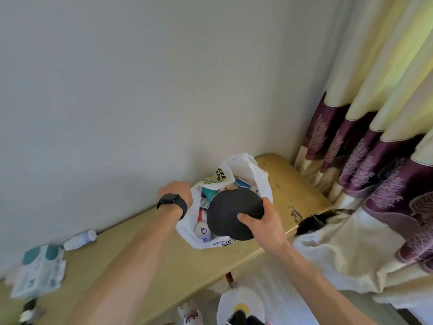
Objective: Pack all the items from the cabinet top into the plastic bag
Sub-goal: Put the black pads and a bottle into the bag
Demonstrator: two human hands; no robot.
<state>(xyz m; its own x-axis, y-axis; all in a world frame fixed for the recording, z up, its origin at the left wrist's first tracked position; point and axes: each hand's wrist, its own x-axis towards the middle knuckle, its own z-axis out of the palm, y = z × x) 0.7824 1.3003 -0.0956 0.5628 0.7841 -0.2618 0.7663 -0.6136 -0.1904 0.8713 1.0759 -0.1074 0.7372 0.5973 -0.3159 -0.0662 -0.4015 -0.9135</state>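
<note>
Head view, looking down at a yellowish wooden cabinet top (178,266) against a pale wall, w/ a patterned curtain (375,160) to the R. A white plastic bag (262,179) sits open near the R end of the top, part full of small tubes and packs. My L hand (174,190), black watch (172,201) on the wrist, is bunched at the bag's L rim and appears to pinch the plastic there; the fingers are hidden behind the hand. My R hand (262,221) grips a black round dome-shaped item (234,209), poss. a cap, w/ the thumb pressed on its dark surface and the fingers wrapped round its R edge. It holds the item over the bag mouth, just above the contents. Step in hand, as I judge it: get this item in. To do it well I'd pull the L rim outward so the mouth is wider than the item, tilt the item edge-first rather than flat, and lower it onto the contents before letting go, since thin plastic could fold inward or the bag could tip. More is left after that: a white bottle (79,239) lies on its side by the wall at far L, w/ a teal-and-white packet (39,268) near it. Both are well apart from the bag.
</note>
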